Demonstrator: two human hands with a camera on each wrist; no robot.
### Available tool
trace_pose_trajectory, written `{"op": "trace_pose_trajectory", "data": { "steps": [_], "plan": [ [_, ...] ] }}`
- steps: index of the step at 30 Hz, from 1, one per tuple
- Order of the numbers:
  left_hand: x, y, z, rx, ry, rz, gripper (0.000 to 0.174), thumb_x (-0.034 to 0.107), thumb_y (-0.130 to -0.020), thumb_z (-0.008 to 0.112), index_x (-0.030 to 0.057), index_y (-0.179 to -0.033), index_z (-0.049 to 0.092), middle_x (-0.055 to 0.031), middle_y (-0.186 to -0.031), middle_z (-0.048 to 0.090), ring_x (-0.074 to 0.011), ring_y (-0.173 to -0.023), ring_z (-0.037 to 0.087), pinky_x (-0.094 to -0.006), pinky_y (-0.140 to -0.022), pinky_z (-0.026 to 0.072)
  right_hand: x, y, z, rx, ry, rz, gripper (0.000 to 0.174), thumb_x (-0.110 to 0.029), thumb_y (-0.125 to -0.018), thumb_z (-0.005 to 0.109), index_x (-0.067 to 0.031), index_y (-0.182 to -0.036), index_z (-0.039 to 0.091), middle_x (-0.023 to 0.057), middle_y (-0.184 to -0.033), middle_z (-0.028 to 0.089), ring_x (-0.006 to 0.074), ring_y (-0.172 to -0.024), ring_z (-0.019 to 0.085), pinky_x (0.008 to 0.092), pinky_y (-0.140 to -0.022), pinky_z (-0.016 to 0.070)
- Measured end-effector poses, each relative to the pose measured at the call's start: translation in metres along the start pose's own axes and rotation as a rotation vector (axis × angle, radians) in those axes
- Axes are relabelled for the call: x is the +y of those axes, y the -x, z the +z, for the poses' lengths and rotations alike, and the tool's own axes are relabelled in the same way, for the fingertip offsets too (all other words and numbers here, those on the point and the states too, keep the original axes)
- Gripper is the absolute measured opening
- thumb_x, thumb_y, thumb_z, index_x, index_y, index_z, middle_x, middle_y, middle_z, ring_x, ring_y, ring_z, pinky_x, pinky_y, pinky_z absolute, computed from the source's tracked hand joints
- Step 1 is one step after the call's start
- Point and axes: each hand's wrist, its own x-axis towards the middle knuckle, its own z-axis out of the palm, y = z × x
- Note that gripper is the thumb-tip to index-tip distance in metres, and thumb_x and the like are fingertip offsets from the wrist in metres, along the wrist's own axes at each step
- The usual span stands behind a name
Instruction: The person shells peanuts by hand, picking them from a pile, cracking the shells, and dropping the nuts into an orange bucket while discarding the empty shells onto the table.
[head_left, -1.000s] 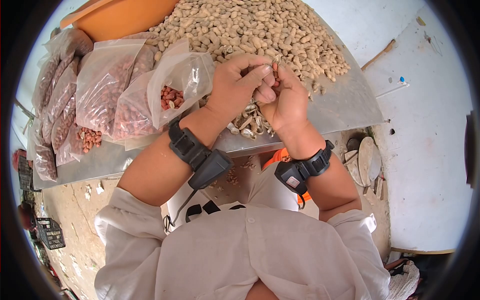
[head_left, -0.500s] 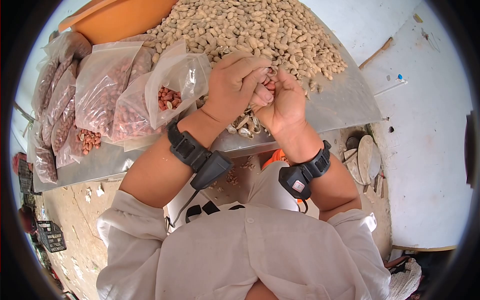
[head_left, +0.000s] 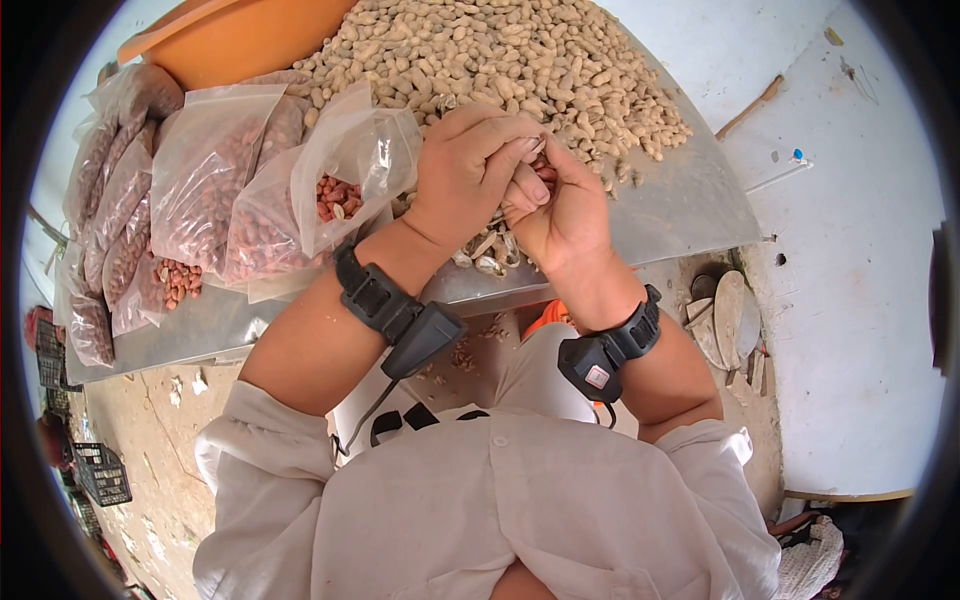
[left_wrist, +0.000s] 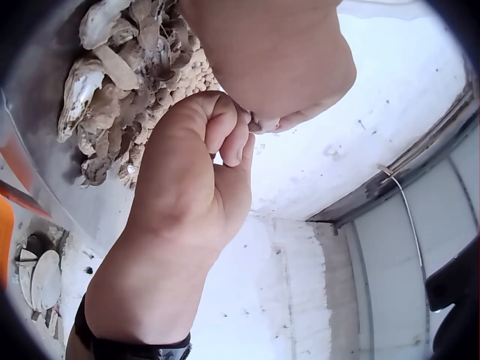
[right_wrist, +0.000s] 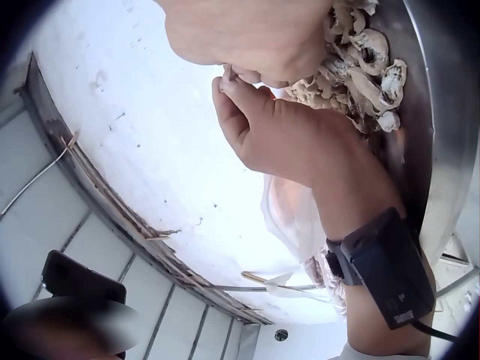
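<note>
Head: right hand [head_left: 572, 225] curls round red kernels [head_left: 546, 173] over the surface [head_left: 690, 205]; left hand [head_left: 465, 180] pinches a shell bit [head_left: 540, 146]. Loose curl could spill kernels. Open bag [head_left: 385, 150] crowds left wrist.

Left wrist: shell heap [left_wrist: 109, 105] nearby could hide drops.

Right wrist: shell bit at left fingertips; slight pinch might slip.

Bright, diffuse light fills the head view, with small glints on the open, clear plastic bag [head_left: 398, 150]; dark, curved edges ring it. Both wrist views look softer and hazier, the smooth white surface [right_wrist: 172, 142] nearly washed out.
</note>
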Motion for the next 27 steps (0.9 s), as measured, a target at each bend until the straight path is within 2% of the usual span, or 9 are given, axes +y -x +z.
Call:
{"op": "trace_pose_trajectory", "data": {
  "steps": [3,9,13,15,18,22,24,25,27],
  "plan": [
    [0.002,-0.001,0.000,0.012,0.017,-0.033,0.013,0.004,-0.078,0.062,0.0058,-0.090,0.067,-0.0087,-0.086,0.063,-0.0214,-0.078,0.061,-0.0288,-0.069,0.0483,0.001,0.004,0.008,0.000,-0.038,-0.006,0.009,-0.009,-0.084,0.049,-0.0052,-0.088,0.057,0.0012,-0.072,0.052,0.0105,-0.053,0.040,0.0222,-0.048,0.0312],
    [0.005,0.000,-0.001,0.029,0.032,-0.093,0.012,0.005,-0.077,0.063,0.0038,-0.089,0.066,-0.0081,-0.084,0.062,-0.0199,-0.074,0.060,-0.0281,-0.067,0.0478,0.001,0.003,0.003,-0.006,-0.056,0.015,0.019,-0.003,-0.079,0.049,-0.0049,-0.096,0.057,0.0048,-0.077,0.054,0.0125,-0.055,0.042,0.0235,-0.049,0.0319],
    [0.005,0.002,-0.002,0.033,0.090,-0.158,0.013,0.005,-0.075,0.064,0.0037,-0.088,0.066,-0.0061,-0.083,0.060,-0.0179,-0.067,0.056,-0.0264,-0.064,0.0466,-0.003,0.003,0.001,0.043,-0.042,-0.007,0.018,-0.016,-0.086,0.047,-0.0034,-0.096,0.056,0.0066,-0.079,0.054,0.0142,-0.056,0.043,0.0240,-0.050,0.0333],
    [-0.001,0.003,-0.004,0.034,0.051,-0.076,0.015,0.006,-0.073,0.065,0.0047,-0.088,0.066,-0.0060,-0.086,0.058,-0.0170,-0.068,0.054,-0.0259,-0.064,0.0458,-0.004,0.002,-0.002,0.046,-0.030,-0.035,0.026,-0.026,-0.091,0.045,-0.0028,-0.096,0.056,0.0070,-0.080,0.054,0.0148,-0.059,0.044,0.0235,-0.054,0.0365],
    [-0.005,0.003,0.000,-0.038,0.010,0.020,0.018,0.006,-0.070,0.067,0.0061,-0.088,0.067,-0.0067,-0.092,0.057,-0.0165,-0.074,0.054,-0.0265,-0.068,0.0455,-0.006,0.003,0.007,0.300,-0.030,-0.062,0.042,-0.041,-0.094,0.039,-0.0018,-0.098,0.055,0.0074,-0.082,0.053,0.0174,-0.067,0.047,0.0273,-0.064,0.0434],
    [-0.005,0.006,0.005,-0.197,0.037,-0.041,0.022,0.007,-0.068,0.069,0.0074,-0.089,0.068,-0.0072,-0.097,0.055,-0.0178,-0.085,0.054,-0.0293,-0.074,0.0454,-0.002,0.004,0.007,0.246,-0.010,-0.077,0.048,-0.045,-0.094,0.036,-0.0005,-0.105,0.051,0.0102,-0.087,0.054,0.0226,-0.080,0.050,0.0374,-0.080,0.0459],
    [-0.006,0.004,0.003,-0.190,-0.030,0.050,0.022,0.008,-0.067,0.071,0.0072,-0.089,0.068,-0.0073,-0.099,0.055,-0.0188,-0.086,0.055,-0.0303,-0.075,0.0456,-0.002,0.005,0.009,0.202,-0.057,-0.072,0.050,-0.046,-0.094,0.035,0.0004,-0.108,0.048,0.0124,-0.091,0.054,0.0252,-0.086,0.052,0.0420,-0.084,0.0455],
    [-0.006,0.003,0.003,-0.187,-0.063,0.095,0.022,0.009,-0.067,0.071,0.0071,-0.089,0.069,-0.0074,-0.099,0.054,-0.0193,-0.086,0.055,-0.0308,-0.075,0.0457,-0.003,0.006,0.011,0.205,-0.066,-0.069,0.050,-0.045,-0.095,0.035,0.0008,-0.108,0.048,0.0133,-0.094,0.055,0.0256,-0.088,0.052,0.0421,-0.085,0.0452],
    [-0.007,0.004,0.003,-0.197,-0.017,0.046,0.021,0.011,-0.068,0.071,0.0068,-0.088,0.069,-0.0077,-0.099,0.055,-0.0202,-0.086,0.056,-0.0309,-0.075,0.0457,-0.003,0.007,0.016,0.209,-0.084,-0.062,0.049,-0.044,-0.095,0.034,0.0016,-0.109,0.047,0.0152,-0.099,0.055,0.0264,-0.093,0.053,0.0422,-0.088,0.0445]
  ]
}}
